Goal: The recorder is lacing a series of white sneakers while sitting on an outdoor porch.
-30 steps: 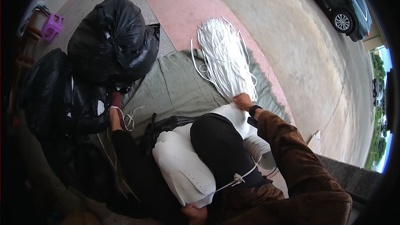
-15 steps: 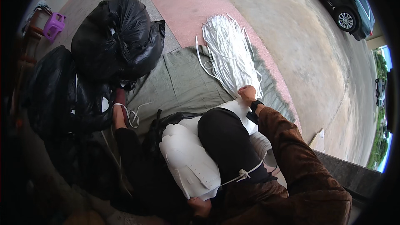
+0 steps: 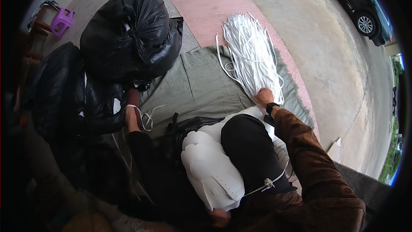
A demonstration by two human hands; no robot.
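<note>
A thick bundle of white shoelaces (image 3: 251,51) lies spread on the green-grey cloth. My right hand (image 3: 265,96) is closed on laces at the bundle's near end, a dark watch band at its wrist. Nested white shoe uppers (image 3: 211,167), the front one with a row of punched holes, lean along my bent black-trousered leg (image 3: 251,150). Below them my left hand (image 3: 219,215) grips their lower edge, most of its fingers hidden. A white cord (image 3: 268,183) with a knot runs across the leg.
Large stuffed black plastic bags (image 3: 128,34) stand at the left, beside a foot in a dark red shoe (image 3: 134,99) with a loose white lace. A purple stool (image 3: 62,21) is at the far left. A parked car (image 3: 369,17) stands at the far right.
The whole scene has shifted slightly right in the view. My right hand stays at the near end of the laces and my left hand at the uppers' lower edge.
</note>
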